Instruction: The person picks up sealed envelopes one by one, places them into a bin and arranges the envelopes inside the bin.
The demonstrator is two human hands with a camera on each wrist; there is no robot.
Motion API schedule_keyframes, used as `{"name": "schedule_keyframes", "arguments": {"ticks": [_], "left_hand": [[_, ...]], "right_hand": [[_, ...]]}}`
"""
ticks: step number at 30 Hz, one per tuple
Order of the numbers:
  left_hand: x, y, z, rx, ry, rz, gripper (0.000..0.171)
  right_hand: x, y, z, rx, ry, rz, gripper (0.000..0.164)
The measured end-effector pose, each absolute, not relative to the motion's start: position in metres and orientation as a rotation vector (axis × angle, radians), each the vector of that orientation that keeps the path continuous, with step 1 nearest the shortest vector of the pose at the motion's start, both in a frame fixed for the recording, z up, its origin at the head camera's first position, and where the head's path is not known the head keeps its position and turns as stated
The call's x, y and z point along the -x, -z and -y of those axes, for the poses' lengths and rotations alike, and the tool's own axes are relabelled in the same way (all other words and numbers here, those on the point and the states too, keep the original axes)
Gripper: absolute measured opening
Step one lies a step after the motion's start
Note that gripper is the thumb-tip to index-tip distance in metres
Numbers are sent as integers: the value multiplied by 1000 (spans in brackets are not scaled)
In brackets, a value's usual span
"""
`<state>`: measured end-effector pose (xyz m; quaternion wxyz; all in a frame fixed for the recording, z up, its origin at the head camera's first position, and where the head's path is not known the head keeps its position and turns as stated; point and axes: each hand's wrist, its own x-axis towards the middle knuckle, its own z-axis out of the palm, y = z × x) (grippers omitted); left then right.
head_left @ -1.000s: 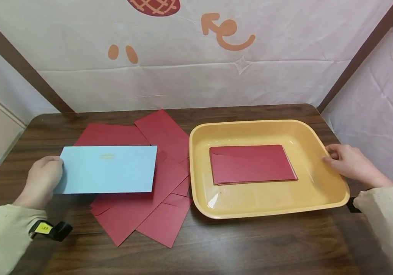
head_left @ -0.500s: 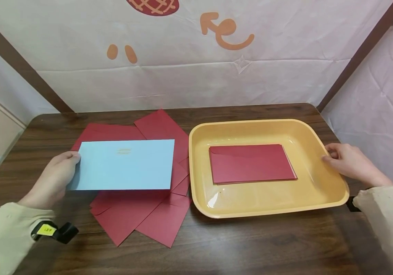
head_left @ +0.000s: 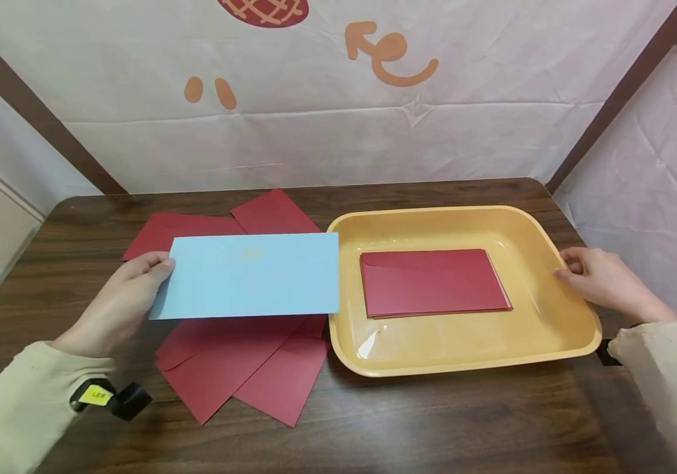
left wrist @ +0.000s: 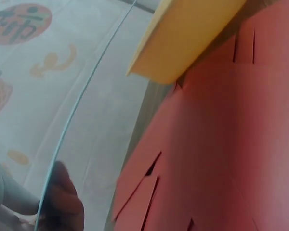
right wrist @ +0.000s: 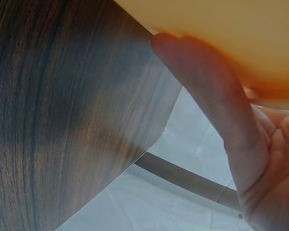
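Pinching left hand (head_left: 125, 296): is holding a blue card (head_left: 252, 275) by its left edge, the thumb lying on top.
Blue card: is hovering above the loose red envelopes (head_left: 225, 355), long side running left to right; seen from the head, its right end is overlapping the left rim of the yellow tray (head_left: 445, 342). A faint gold mark (head_left: 251, 252) is showing near its far edge.
Right hand (head_left: 601, 280): is gripping the yellow tray by its right rim.
Yellow tray: is sitting on the bench (head_left: 403, 421), right beside the loose envelopes.
Red envelope stack (head_left: 435, 283): is lying inside the tray, left of its middle, edges nearly lined up.
Loose red envelopes: are overlapping at several angles on the dark, wood-grained bench, partly hiding under the card.
Sleeves: are covering both forearms in pale cream; a black band (head_left: 127, 401) with a yellow label is circling the left wrist.
Backdrop (head_left: 314, 151): is hanging behind, white and creased, showing orange and red prints.
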<state>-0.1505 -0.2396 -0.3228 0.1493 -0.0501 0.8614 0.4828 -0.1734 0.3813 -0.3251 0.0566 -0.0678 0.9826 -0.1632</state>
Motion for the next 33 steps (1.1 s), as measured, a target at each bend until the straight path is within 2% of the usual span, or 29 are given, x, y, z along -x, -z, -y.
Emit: {"name": "schedule_keyframes", "arguments": {"ticks": [10,13,20,26,33], "left_hand": [[156,313,216,-121,-1507,-2349,47],[156,310,208,-144,-1496,-2324,49],[159,302,186,-152,-1426,-2298,68],[168,296,162,-183,-1352,-2280,75],[184,297,128,-267,-1370,-2242,52]], "right_hand": [[173,325,-381,207,507,-2978,30],[173,325,-381,204,508,-2977,30],[173,326,-381,192,504,-2974,31],[173,326,-382,194,500,-2976,31],[173,326,-382,194,510,-2970,32]]}}
